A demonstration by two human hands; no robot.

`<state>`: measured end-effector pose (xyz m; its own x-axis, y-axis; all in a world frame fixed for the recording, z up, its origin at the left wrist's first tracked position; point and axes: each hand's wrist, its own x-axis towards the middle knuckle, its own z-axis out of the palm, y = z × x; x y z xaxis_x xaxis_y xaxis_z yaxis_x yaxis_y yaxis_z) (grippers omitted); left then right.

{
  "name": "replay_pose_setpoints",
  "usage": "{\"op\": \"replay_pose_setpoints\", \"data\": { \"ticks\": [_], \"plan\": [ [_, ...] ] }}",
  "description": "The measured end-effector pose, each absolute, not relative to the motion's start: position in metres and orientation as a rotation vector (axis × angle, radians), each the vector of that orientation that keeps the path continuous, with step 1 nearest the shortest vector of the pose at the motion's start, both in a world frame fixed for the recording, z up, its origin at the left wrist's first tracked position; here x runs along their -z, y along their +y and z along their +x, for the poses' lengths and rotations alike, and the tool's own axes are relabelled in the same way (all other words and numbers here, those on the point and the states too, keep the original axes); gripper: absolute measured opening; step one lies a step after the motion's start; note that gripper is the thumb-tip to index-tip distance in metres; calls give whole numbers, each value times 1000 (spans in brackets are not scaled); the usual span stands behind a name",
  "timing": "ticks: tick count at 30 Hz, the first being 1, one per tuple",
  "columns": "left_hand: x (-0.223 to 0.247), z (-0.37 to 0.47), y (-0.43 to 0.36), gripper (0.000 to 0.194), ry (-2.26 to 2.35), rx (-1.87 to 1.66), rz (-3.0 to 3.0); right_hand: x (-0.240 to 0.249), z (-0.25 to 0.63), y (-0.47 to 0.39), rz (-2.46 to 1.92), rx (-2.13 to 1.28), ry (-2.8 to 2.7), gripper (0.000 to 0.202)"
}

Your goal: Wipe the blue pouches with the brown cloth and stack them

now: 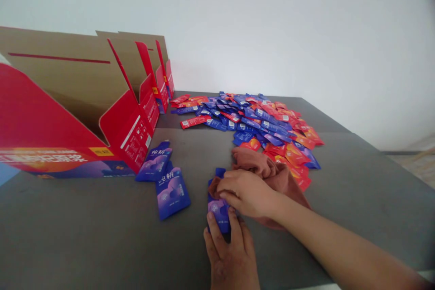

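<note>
Your right hand [249, 192] held a bunched part of a soft reddish-brown cloth [287, 181] closed between its fingers and pressed it onto the far part of a flat blue-and-purple printed pouch [220, 212]. That pouch lay on the dark grey tabletop [102, 231], at the near middle, its cap end pointing to the far side. Your left hand [231, 251] was at the pouch's near end, with parted fingers touching it along its left and right edges; you could not tell how firmly it gripped. The rest of the cloth spread to the right, beneath your right wrist and forearm.

Just left of the pouch lay two similar blue-and-purple pouches [173, 192], one partly overlapping the other. Farther left stood open red cardboard boxes [41, 113] with brown insides, lined up towards the far white wall [238, 22]. A heap of blue and red-orange pouches [251, 122] covered the far middle and right, close to the cloth.
</note>
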<state>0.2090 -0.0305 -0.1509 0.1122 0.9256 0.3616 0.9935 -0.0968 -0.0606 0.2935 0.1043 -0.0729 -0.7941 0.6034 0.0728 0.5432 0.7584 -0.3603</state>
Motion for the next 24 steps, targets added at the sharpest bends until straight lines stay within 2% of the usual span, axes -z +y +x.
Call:
{"op": "replay_pose_setpoints", "data": {
  "ticks": [6,15,24],
  "plan": [
    [148,209,-30,38,-1917,327,-2108,79,303,123,-1147,-374,-2664,18],
    [148,211,-30,40,-1952,357,-2135,74,289,93,-746,-419,-2775,13],
    [146,209,-29,38,-1899,337,-2125,84,299,123,-1083,-362,-2663,20]
  ]
}}
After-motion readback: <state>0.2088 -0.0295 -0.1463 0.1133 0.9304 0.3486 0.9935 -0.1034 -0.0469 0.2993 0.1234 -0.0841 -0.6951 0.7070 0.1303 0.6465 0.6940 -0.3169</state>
